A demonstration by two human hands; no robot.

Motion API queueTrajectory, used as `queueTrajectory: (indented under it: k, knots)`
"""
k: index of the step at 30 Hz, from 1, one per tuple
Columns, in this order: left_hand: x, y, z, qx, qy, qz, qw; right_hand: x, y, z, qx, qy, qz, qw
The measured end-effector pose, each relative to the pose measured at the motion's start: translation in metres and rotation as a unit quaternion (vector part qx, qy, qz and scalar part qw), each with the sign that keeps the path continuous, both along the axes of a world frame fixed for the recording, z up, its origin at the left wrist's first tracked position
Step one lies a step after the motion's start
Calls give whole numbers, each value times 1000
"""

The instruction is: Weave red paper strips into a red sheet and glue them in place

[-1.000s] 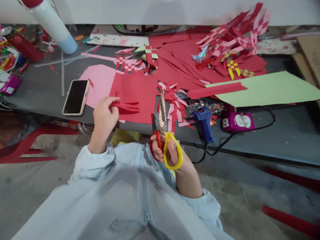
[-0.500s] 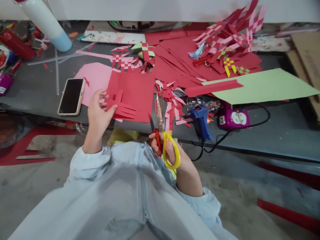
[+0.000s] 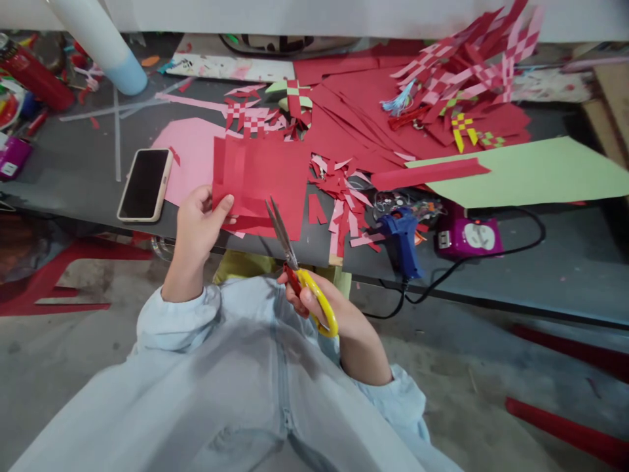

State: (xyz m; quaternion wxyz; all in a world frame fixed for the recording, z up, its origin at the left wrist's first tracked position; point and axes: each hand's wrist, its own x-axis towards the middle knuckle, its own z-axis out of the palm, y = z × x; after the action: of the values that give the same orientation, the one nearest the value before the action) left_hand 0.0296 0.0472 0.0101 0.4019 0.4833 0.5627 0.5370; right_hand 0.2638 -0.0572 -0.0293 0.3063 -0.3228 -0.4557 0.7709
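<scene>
My left hand (image 3: 200,216) has its thumb on top of a red paper piece with strips (image 3: 236,174) and its fingers curled beneath, pinching its near left edge. Under that piece lies a larger red paper sheet (image 3: 289,183) near the table's front edge. With my right hand (image 3: 307,298) I hold scissors (image 3: 282,231) by their yellow and red handles. The blades are slightly apart, point away from me and to the left, and show no paper between them. Pink paper (image 3: 189,147) lies beside the left hand.
A phone (image 3: 145,185) lies at left, near a white-and-blue bottle (image 3: 125,72). Paper scraps (image 3: 344,196), a blue glue gun (image 3: 403,242) with a black cord, and a purple box (image 3: 469,236) lie to the right. Behind are green paper (image 3: 531,174) and woven checkered strips (image 3: 472,69).
The loose strips on the red piece now look spread more upright and flat, with my left thumb pressed on it. The scissors have swung left toward the paper, and the view has shifted slightly.
</scene>
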Motion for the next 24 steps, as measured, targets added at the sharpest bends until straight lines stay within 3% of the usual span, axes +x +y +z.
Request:
queueTrajectory:
  k: [7,19,24]
  knots:
    - [20,-9,10,-14,-111,-19,994,-2,3,3,9,-7,20,1000]
    - [32,-18,23,-17,-173,-18,985,-3,1,3,28,-6,11,1000]
    - [37,-21,24,-36,-193,-29,980,-5,2,6,34,-53,-2,998]
